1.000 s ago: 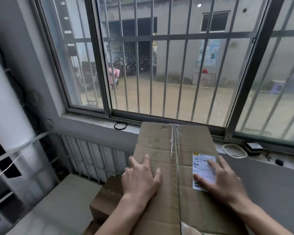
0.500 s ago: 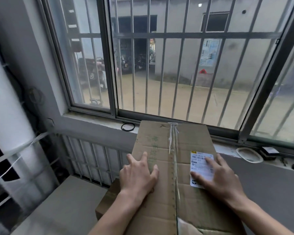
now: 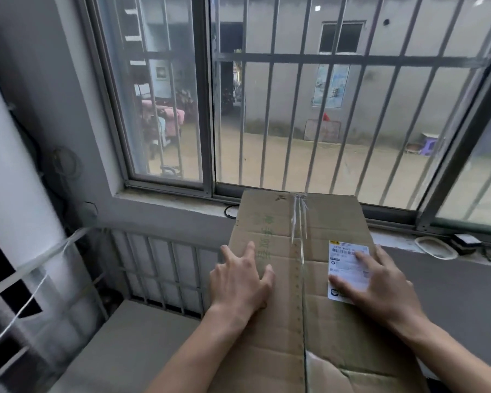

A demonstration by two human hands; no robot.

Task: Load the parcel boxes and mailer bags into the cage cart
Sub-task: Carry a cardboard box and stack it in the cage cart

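On top of the big cardboard box (image 3: 338,219), both hands are lying flat. The left hand (image 3: 240,282) is on the left half with its fingers spread, and the right hand (image 3: 377,285) is on the right half, fingers straight, half covering the white shipping label (image 3: 342,265). No gripping or pinching going on, just palms pressing down and forward.

The box sits inside the cage cart, up against its far barred wall (image 3: 159,268). There's thin string (image 3: 298,217) tied over the top seam.

What's changed in the last second: the box has slid toward the window. Its far edge now overlaps the bottom of the window frame, and its far left corner covers part of the black ring (image 3: 229,212) on the sill (image 3: 176,202), which used to sit clear of it. The smaller brown box that was peeking out under the left side doesn't show anymore. The hands haven't really shifted on the cardboard.

My guess is this one's pretty much seated at the far edge of the cart, so it should be about time to let go and grab the next parcel. The bare grey cart floor (image 3: 131,344) on the left looks like it has room for more.
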